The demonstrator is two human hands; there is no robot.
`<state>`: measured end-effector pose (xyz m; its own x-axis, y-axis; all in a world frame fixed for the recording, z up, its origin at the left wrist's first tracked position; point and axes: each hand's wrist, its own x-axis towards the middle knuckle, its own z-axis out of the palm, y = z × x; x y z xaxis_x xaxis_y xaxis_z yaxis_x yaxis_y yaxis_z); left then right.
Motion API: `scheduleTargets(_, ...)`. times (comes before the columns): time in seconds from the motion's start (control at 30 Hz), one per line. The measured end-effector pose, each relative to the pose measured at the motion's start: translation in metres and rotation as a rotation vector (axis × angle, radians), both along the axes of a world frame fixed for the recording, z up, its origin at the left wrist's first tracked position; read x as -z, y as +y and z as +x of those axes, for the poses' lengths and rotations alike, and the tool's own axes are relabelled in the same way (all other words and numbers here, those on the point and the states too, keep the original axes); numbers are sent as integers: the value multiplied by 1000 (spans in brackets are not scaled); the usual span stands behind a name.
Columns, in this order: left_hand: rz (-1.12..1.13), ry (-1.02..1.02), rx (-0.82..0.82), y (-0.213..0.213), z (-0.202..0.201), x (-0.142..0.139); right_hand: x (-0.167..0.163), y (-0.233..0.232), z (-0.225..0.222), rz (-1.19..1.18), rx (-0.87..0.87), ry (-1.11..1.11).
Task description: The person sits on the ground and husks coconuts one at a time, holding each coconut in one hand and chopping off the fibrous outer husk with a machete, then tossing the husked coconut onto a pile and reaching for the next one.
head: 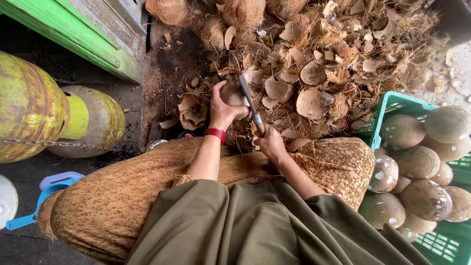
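My left hand (222,108), with a red band at the wrist, is closed around a brown coconut (234,96) held just past my knees. My right hand (269,143) grips the handle of a long dark knife (250,102), whose blade lies against the right side of that coconut. Both hands work above my lap, which is covered in brown patterned cloth. The coconut's far side is hidden by my fingers.
A heap of coconut shell pieces and husk (314,59) fills the ground ahead. A green crate (392,104) of peeled coconuts (417,162) stands at my right. Yellow-green gas cylinders (29,103) and a green wooden frame (83,39) are at left, a blue scoop (49,189) below them.
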<state>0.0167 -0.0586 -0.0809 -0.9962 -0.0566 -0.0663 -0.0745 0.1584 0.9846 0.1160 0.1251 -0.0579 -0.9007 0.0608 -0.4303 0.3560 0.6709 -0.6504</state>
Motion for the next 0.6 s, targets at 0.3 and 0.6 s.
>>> scheduleTargets(0.3,-347,139,57,9,14,-6,-58,0,8,-613,223,-302)
scheduleTargets(0.6,-487,127,48,22,27,-21,-104,29,19,-733,41,478)
